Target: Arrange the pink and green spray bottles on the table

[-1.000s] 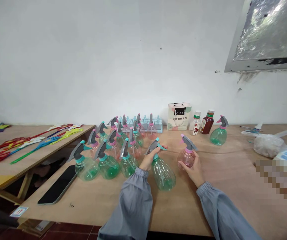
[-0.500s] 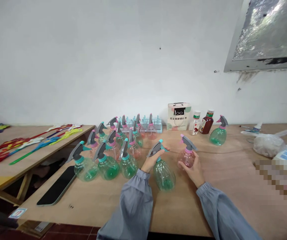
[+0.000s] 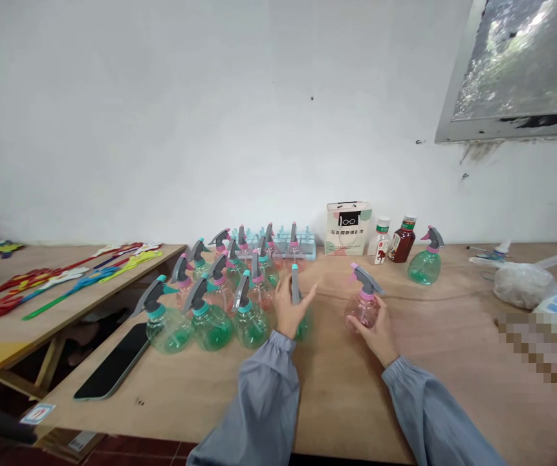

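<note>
My left hand (image 3: 292, 307) is around the grey nozzle and upper part of a green spray bottle (image 3: 303, 325), its thumb sticking out to the right; the hand hides most of that bottle. On the right, my right hand (image 3: 378, 330) grips the body of a pink spray bottle (image 3: 361, 307) standing on the table, its nozzle tilting toward the back left. Several green and pink spray bottles stand in rows left of my left hand, among them a green one (image 3: 250, 323) closest to it. Another green spray bottle (image 3: 424, 265) stands at the back right.
Behind are a light blue rack (image 3: 310, 247), a paper bag (image 3: 347, 233), a white-capped bottle (image 3: 380, 243) and a dark red bottle (image 3: 402, 241). A phone (image 3: 113, 362) lies front left. A plastic bag (image 3: 523, 283) lies right. Colourful hand shapes (image 3: 84, 279) cover another table.
The green bottle at my left hand has moved back and left, toward the rows, and turned so its nozzle shows end-on. My right hand and the pink bottle have stayed in place.
</note>
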{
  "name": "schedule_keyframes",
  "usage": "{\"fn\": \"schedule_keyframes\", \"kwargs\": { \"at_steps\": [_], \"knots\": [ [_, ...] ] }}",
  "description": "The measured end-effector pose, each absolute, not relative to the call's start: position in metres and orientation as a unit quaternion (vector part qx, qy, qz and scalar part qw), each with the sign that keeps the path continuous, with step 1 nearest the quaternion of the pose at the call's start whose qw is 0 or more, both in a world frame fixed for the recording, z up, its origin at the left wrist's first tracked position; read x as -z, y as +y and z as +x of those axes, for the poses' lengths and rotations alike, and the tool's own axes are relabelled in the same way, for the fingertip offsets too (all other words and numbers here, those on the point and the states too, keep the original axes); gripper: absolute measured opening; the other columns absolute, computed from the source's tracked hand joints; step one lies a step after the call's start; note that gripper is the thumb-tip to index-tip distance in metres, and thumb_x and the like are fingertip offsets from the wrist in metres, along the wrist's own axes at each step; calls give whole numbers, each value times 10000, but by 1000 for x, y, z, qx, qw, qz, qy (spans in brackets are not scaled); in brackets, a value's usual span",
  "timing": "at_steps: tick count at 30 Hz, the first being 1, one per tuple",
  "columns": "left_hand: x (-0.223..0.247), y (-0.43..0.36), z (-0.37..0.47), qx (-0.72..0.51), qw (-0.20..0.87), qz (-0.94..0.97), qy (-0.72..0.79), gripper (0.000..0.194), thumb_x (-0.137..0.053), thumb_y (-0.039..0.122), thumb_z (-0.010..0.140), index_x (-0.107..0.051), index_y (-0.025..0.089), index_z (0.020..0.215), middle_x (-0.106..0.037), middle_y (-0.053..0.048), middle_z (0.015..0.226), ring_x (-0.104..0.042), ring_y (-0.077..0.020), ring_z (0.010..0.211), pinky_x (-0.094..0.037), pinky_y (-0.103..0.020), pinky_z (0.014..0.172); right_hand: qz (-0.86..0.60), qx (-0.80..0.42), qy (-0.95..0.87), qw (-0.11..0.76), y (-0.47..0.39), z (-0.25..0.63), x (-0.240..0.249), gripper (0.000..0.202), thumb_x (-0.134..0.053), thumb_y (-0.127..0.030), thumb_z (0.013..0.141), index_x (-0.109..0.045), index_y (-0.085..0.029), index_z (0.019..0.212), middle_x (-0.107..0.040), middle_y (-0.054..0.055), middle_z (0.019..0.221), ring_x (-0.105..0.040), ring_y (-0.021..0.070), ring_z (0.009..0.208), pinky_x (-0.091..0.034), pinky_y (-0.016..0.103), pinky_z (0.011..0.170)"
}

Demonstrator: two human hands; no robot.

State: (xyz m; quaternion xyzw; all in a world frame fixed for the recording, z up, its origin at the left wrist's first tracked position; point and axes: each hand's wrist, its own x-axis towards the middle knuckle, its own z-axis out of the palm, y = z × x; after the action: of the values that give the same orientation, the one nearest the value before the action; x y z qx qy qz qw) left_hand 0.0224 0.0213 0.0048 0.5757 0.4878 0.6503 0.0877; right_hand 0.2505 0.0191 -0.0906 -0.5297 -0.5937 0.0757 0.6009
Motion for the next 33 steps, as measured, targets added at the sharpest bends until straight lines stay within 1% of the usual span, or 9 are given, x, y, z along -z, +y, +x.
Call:
{"fn": "schedule_keyframes", "kwargs": {
  "at_steps": [2, 4, 10, 15, 20, 24, 28, 31, 33],
  "knots": [
    [1, 28, 22, -636, -4, 573, 517, 593, -752, 470, 691, -568, 192, 1181, -683, -107, 1122, -630, -265, 1063, -400, -439, 1009, -527, -76, -596, 601, 19, 250, 90, 967, -690, -744, 634, -410, -147, 1341, -535, 200, 1293, -527, 346, 1207, -428, 537, 1021],
    [9, 30, 22, -616, -65, 574, 536, 599, -730, 456, 708, -534, 188, 1207, -676, -118, 1143, -637, -268, 1066, -370, -458, 1027, -525, -77, -598, 601, 19, 251, 90, 968, -690, -741, 636, -407, -147, 1346, -533, 199, 1298, -528, 343, 1208, -431, 531, 1019],
    [46, 21, 21, -518, -144, 600, 592, 555, -563, 350, 776, -477, 109, 1269, -601, -198, 1241, -561, -325, 1182, -365, -495, 980, -530, -72, -597, 598, 20, 251, 92, 965, -691, -740, 639, -408, -149, 1349, -543, 195, 1279, -539, 342, 1188, -440, 529, 1006],
    [48, 36, 22, -446, -137, 575, 672, 504, -466, 408, 879, -507, 77, 1257, -545, -228, 1283, -516, -344, 1192, -404, -490, 947, -523, -72, -601, 600, 21, 251, 96, 956, -685, -729, 662, -385, -153, 1364, -528, 196, 1295, -526, 341, 1199, -431, 533, 1012],
    [29, 74, 30, -416, -83, 547, 722, 556, -399, 438, 940, -447, 114, 1389, -495, -225, 1332, -514, -347, 1167, -421, -502, 955, -525, -61, -607, 594, 20, 249, 98, 952, -673, -719, 683, -361, -145, 1375, -510, 207, 1311, -514, 345, 1212, -427, 537, 1020],
    [22, 99, 35, -419, -56, 534, 732, 573, -384, 421, 953, -387, 136, 1449, -467, -228, 1366, -510, -349, 1180, -430, -496, 955, -517, -34, -625, 583, 17, 247, 98, 846, -613, -634, 786, -321, -146, 1412, -506, 197, 1310, -525, 326, 1200, -436, 527, 1018],
    [19, 113, 36, -460, -13, 519, 721, 625, -437, 439, 932, -351, 103, 1451, -450, -252, 1371, -498, -370, 1212, -414, -505, 980, -506, -32, -643, 574, 15, 246, 101, 770, -575, -562, 839, -287, -162, 1431, -503, 178, 1301, -530, 305, 1191, -438, 520, 1021],
    [20, 111, 34, -515, 10, 504, 693, 671, -533, 467, 882, -365, 73, 1400, -440, -265, 1356, -477, -373, 1249, -393, -518, 1009, -512, -39, -632, 580, 16, 243, 105, 808, -600, -600, 808, -284, -159, 1408, -482, 183, 1303, -515, 313, 1199, -429, 536, 1025],
    [24, 99, 35, -578, 10, 499, 646, 634, -557, 472, 863, -394, 96, 1348, -439, -248, 1343, -452, -351, 1283, -369, -523, 1039, -518, -49, -621, 586, 17, 241, 109, 864, -618, -643, 773, -272, -148, 1391, -466, 193, 1292, -514, 321, 1190, -435, 543, 1014]
  ]
}}
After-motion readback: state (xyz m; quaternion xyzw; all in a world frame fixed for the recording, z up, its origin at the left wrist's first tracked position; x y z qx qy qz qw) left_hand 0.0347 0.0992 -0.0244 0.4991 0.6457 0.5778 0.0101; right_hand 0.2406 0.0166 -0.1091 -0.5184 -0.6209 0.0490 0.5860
